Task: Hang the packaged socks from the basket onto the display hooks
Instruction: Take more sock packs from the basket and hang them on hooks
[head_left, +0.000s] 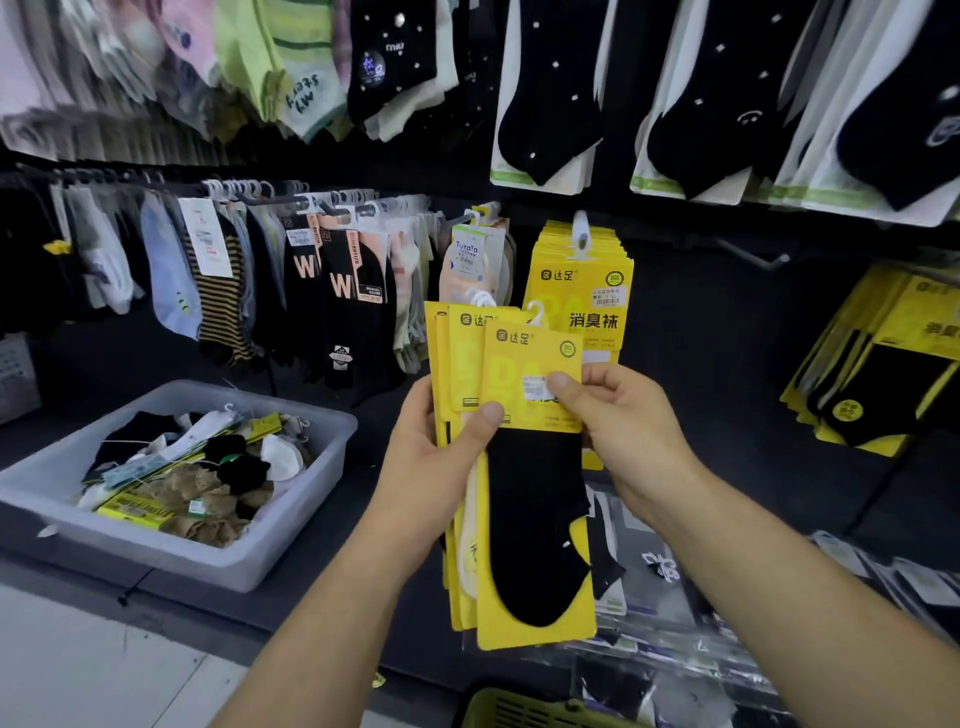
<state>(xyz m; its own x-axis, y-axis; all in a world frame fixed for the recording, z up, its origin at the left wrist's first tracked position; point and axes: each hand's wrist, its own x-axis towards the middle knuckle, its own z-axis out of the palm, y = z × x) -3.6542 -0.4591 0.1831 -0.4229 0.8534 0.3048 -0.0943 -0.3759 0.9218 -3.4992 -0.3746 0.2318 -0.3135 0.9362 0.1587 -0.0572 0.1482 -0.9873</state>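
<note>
I hold a fanned stack of yellow-carded black sock packs (535, 519) upright in front of the display wall. My left hand (441, 457) grips the stack from the left, thumb on the front card. My right hand (618, 421) pinches the front pack's upper right edge at its white price label. White hanger hooks (535, 312) stick up from the packs' tops. Directly behind hangs a matching row of yellow packs (582, 291) on a display hook (581, 234). An olive basket (530, 709) shows at the bottom edge.
A translucent bin (291, 530) of loose mixed socks sits on the dark shelf at the left. Hooks of hanging socks (337, 280) fill the wall left and above. A bare hook (753, 257) projects at the right, beside more yellow packs (883, 364). Flat packs (665, 571) lie below.
</note>
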